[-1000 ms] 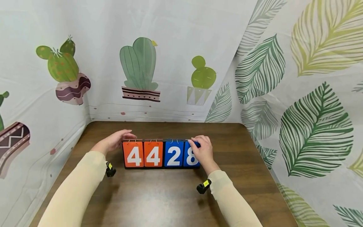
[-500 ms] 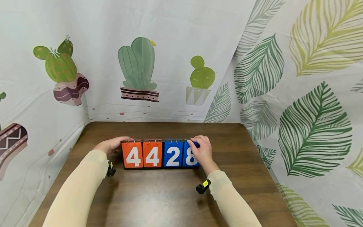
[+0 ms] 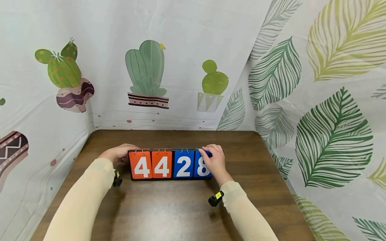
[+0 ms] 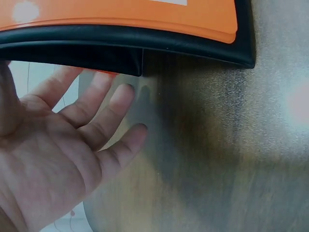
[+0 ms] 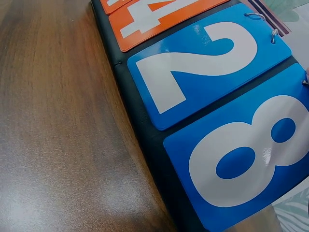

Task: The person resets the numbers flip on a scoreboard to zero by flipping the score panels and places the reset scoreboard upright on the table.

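Observation:
A tabletop flip scoreboard (image 3: pixel 173 178) stands on the table, its ringed cards reading 4 and 4 on orange, 2 and 8 on blue. My right hand (image 3: pixel 216 160) pinches its upper right corner, thumb over the front of the blue 8 card (image 5: pixel 227 159). At the left end, my left hand (image 3: pixel 118 154) reaches behind the board. In the left wrist view the left fingers (image 4: pixel 120 99) are spread and slightly bent beside the black rear panel (image 4: pixel 96 58). The left thumb tip and index fingertip are hidden by the board, so their contact there is unclear.
The brown wooden table (image 3: pixel 169 214) runs back to a white curtain (image 3: pixel 187 26) printed with cacti. A leaf-patterned curtain (image 3: pixel 274 127) hangs along the right side. Small black cameras, such as the right one (image 3: pixel 214 199), are strapped to both wrists.
My left hand has lowered from above the board's left end to behind its top edge. The right hand keeps its pinch, and the cards read the same.

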A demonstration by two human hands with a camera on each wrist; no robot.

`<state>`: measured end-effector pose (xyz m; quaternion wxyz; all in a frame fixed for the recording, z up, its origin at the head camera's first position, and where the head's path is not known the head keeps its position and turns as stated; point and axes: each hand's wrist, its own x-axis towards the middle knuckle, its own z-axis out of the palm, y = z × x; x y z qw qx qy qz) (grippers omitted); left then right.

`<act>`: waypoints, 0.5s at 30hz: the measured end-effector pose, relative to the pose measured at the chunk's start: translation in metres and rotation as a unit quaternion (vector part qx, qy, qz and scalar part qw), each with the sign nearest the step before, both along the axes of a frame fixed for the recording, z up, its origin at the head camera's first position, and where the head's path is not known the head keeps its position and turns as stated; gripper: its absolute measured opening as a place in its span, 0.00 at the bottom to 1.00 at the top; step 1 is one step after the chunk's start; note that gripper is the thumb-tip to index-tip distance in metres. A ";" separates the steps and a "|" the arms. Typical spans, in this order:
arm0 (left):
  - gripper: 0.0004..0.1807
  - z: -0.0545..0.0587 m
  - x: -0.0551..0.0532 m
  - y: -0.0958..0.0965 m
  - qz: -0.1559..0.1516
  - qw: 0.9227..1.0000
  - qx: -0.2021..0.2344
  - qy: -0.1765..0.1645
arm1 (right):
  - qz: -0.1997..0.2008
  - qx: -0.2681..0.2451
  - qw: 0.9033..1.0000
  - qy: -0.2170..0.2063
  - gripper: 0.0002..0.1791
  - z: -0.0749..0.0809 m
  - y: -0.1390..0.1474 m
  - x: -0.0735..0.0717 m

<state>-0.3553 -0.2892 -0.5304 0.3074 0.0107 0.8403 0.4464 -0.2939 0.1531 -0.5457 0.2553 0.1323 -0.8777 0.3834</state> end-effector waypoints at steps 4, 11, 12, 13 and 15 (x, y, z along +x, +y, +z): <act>0.35 0.003 0.001 -0.001 0.009 1.000 -0.017 -0.018 | 0.001 -0.004 1.000 0.000 0.14 0.000 0.000 0.000; 0.40 0.007 0.004 -0.003 0.022 0.995 -0.061 -0.071 | 0.002 -0.001 1.000 -0.013 0.15 0.000 0.001 -0.001; 0.40 0.007 0.004 -0.004 0.023 0.995 -0.063 -0.072 | 0.002 0.000 1.000 -0.011 0.15 0.000 0.001 -0.001; 0.39 0.006 0.003 -0.004 0.025 0.995 -0.064 -0.074 | 0.001 0.002 1.000 -0.008 0.15 0.000 0.001 -0.001; 0.39 0.006 0.003 -0.004 0.026 0.995 -0.065 -0.075 | -0.001 0.007 1.000 0.001 0.14 -0.001 0.001 -0.001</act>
